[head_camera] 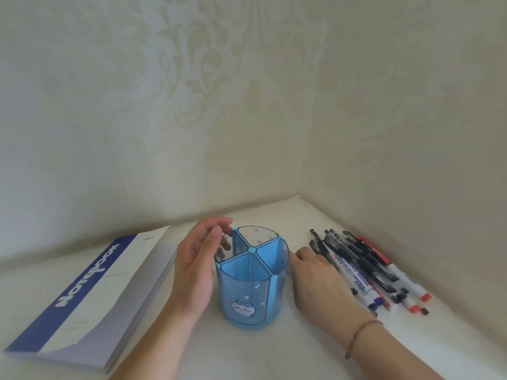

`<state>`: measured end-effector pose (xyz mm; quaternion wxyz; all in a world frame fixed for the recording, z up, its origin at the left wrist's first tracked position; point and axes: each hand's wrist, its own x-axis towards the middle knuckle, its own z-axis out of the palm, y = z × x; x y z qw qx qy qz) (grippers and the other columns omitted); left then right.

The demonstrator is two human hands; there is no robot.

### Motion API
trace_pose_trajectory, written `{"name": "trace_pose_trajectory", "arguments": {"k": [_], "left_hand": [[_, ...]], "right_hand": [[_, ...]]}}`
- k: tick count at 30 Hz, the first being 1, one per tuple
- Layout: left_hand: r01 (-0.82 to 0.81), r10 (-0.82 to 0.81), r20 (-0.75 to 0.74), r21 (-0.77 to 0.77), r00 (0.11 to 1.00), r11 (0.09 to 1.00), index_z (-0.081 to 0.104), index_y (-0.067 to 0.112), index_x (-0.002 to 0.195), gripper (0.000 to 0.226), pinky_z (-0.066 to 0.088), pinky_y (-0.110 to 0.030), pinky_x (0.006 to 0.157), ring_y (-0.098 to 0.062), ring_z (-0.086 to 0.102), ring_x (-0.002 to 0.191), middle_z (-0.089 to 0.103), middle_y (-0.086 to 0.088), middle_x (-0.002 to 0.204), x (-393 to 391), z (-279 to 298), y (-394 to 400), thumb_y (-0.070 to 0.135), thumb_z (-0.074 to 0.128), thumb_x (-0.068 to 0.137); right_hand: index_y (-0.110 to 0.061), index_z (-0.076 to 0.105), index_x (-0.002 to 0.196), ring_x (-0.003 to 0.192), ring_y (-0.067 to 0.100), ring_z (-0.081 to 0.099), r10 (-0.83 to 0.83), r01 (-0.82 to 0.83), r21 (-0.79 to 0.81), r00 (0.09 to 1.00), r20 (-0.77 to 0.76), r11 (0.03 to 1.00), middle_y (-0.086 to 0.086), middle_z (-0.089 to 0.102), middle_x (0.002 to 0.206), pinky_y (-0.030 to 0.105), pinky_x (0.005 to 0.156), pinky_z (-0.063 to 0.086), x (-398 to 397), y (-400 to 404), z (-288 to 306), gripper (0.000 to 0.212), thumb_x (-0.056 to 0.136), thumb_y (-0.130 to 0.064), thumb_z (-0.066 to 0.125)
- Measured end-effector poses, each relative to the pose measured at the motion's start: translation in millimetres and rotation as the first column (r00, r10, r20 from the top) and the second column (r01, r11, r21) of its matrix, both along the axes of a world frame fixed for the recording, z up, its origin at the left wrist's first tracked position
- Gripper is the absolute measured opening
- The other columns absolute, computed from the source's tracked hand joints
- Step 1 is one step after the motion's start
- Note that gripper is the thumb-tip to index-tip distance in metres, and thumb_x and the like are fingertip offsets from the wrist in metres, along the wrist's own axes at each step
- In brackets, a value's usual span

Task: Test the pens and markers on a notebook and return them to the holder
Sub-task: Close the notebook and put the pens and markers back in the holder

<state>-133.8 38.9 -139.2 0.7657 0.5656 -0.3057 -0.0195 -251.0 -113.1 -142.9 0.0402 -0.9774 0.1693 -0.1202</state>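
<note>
Holder [251, 281] stands empty mid-counter, near the front edge; L hand [196, 266] cups its side, fingers [219, 224] curled on the rim. R hand [319, 275] lies flat w/ relaxed fingers, holding nothing, touching the pens [365, 267] heaped by the right edge; notebook [90, 294] shut at left. Best to open the notebook first, then pick one pen at a time, L steadying the holder.

a white table [274, 349] meets patterned cream wallpaper [247, 105] in a corner.
</note>
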Motion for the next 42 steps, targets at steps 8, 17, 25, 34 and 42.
{"name": "trace_pose_trajectory", "arguments": {"k": [8, 17, 25, 34, 42], "left_hand": [[-0.004, 0.004, 0.000, -0.001, 1.000, 1.000, 0.071, 0.019, 0.094, 0.033, 0.045, -0.019, 0.063, -0.019, 0.055, 0.074, 0.067, -0.001, 0.085, -0.1, -0.4, 0.0, 0.044, 0.054, 0.081], [0.011, -0.011, 0.004, 0.010, 1.000, 1.000, 0.070, 0.018, 0.096, 0.034, 0.045, -0.018, 0.064, -0.017, 0.056, 0.076, 0.067, -0.001, 0.086, -0.4, -1.1, 1.2, 0.043, 0.054, 0.080], [0.024, -0.024, 0.009, 0.013, 1.000, 1.000, 0.070, 0.017, 0.096, 0.034, 0.045, -0.019, 0.063, -0.017, 0.055, 0.076, 0.066, 0.000, 0.086, 0.3, -1.8, 0.8, 0.042, 0.054, 0.080], [0.028, -0.028, 0.018, 0.014, 0.999, 1.000, 0.069, 0.014, 0.098, 0.036, 0.045, -0.021, 0.065, -0.018, 0.055, 0.077, 0.066, -0.002, 0.087, 1.6, -2.8, -0.2, 0.042, 0.053, 0.081], [0.052, -0.054, 0.057, 0.035, 0.997, 0.998, 0.066, 0.009, 0.104, 0.039, 0.051, -0.029, 0.080, -0.025, 0.064, 0.088, 0.072, -0.006, 0.099, -0.4, -2.6, 2.0, 0.039, 0.054, 0.083]], "right_hand": [[-0.036, 0.036, 0.141, 0.089, 0.018, 0.057, 0.001, -0.154, 0.335, 0.910, 0.415, 0.930, -0.001, 0.050, 0.115, 0.027, 0.078, 0.049, 3.9, -10.8, 4.4, 0.072, 0.084, 0.008, 0.040], [-0.047, 0.056, 0.112, 0.066, 0.015, 0.051, -0.259, -0.395, 0.671, 0.707, 0.658, 0.628, 0.014, 0.059, 0.083, 0.020, 0.060, 0.048, 3.0, -18.0, 21.8, 0.047, 0.089, -0.006, 0.060], [-0.039, 0.050, 0.126, 0.067, 0.018, 0.054, -0.311, -0.377, 0.826, 0.795, 0.521, 0.420, 0.010, 0.064, 0.092, 0.034, 0.063, 0.050, 8.6, -27.3, 15.5, 0.045, 0.092, -0.010, 0.058], [-0.024, 0.072, 0.093, 0.078, 0.006, 0.060, -0.415, -0.367, 0.845, 0.749, 0.517, 0.390, -0.006, 0.071, 0.092, 0.024, 0.074, 0.045, 2.9, -35.1, 17.8, 0.013, 0.081, -0.018, 0.074], [-0.027, 0.065, 0.104, 0.094, 0.009, 0.064, -0.309, -0.531, 0.642, 0.585, 0.750, 0.553, -0.018, 0.071, 0.104, 0.023, 0.083, 0.051, -6.1, -29.9, 32.7, 0.026, 0.084, -0.010, 0.066]]}}
